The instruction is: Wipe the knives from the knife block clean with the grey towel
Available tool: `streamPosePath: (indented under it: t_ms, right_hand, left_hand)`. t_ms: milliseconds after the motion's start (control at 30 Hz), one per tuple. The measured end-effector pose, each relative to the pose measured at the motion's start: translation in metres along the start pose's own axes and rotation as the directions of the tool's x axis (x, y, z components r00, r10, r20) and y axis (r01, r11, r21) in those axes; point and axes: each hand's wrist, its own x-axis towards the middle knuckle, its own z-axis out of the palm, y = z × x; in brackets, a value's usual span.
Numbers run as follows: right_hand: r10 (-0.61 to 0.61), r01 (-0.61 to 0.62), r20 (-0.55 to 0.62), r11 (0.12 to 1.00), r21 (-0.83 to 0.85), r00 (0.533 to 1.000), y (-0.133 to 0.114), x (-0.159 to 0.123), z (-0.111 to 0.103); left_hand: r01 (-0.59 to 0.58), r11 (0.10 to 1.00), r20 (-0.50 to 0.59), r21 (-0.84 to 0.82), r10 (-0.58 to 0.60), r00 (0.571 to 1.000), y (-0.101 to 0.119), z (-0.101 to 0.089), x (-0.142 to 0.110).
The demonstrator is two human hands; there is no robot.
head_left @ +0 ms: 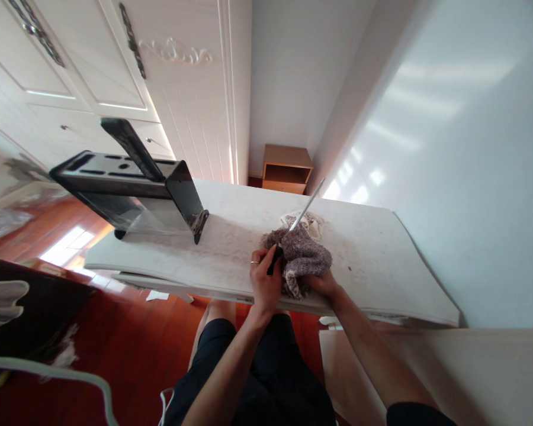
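Note:
My left hand [266, 277] is closed around the black handle of a knife [308, 205]. Its narrow, bright blade points up and away to the right. A greyish-purple cloth [308, 255] is bunched against the base of the blade. From the right, my right hand [323, 285] reaches under the cloth and grips it, most of its fingers hidden by the folds. Just behind, a pale patterned cloth [314, 225] lies on the white tabletop [373, 254]. To the left stands a black knife block [127, 183], with one black-handled tool [131, 148] slotted in it.
White cabinets [182, 89] rise behind on the left. A small wooden nightstand [288, 157] sits beyond the table, and a glossy pale panel [462, 148] borders the right. At lower left are a dark box [31, 313] and a pale hose or cable [71, 370] above the reddish wooden floor.

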Motion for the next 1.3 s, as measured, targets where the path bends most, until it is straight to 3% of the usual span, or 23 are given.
streamPosePath:
  t_ms: [200, 633, 767, 967, 1167, 1300]
  right_hand:
    - [-0.003, 0.003, -0.013, 1.0, 0.007, 1.0, -0.011, 0.002, 0.007]
    - [0.021, -0.023, -0.099, 1.0, -0.017, 0.995, -0.024, 0.003, 0.009]
    - [0.037, -0.036, -0.086, 0.999, 0.014, 0.996, -0.02, 0.002, 0.008]
    - [0.113, -0.11, -0.042, 0.991, 0.073, 0.993, -0.014, 0.005, 0.009]
    - [0.143, -0.139, -0.023, 0.982, 0.127, 0.989, -0.015, 0.007, 0.01]
    - [0.13, -0.139, 0.067, 0.981, 0.136, 0.989, -0.02, 0.008, 0.013]
  left_hand:
    - [0.019, 0.999, 0.0, -0.045, -0.019, 1.0, 0.004, -0.001, 0.0]
    - [0.224, 0.936, 0.205, -0.271, -0.171, 0.964, 0.009, -0.013, 0.01]
    - [0.32, 0.88, 0.287, -0.35, -0.224, 0.931, 0.003, -0.013, 0.007]
    - [0.459, 0.755, 0.326, -0.468, -0.335, 0.884, 0.001, -0.01, 0.005]
    - [0.608, 0.578, 0.417, -0.543, -0.443, 0.794, 0.004, -0.012, 0.009]
    - [0.654, 0.5, 0.467, -0.568, -0.459, 0.756, 0.003, -0.012, 0.013]
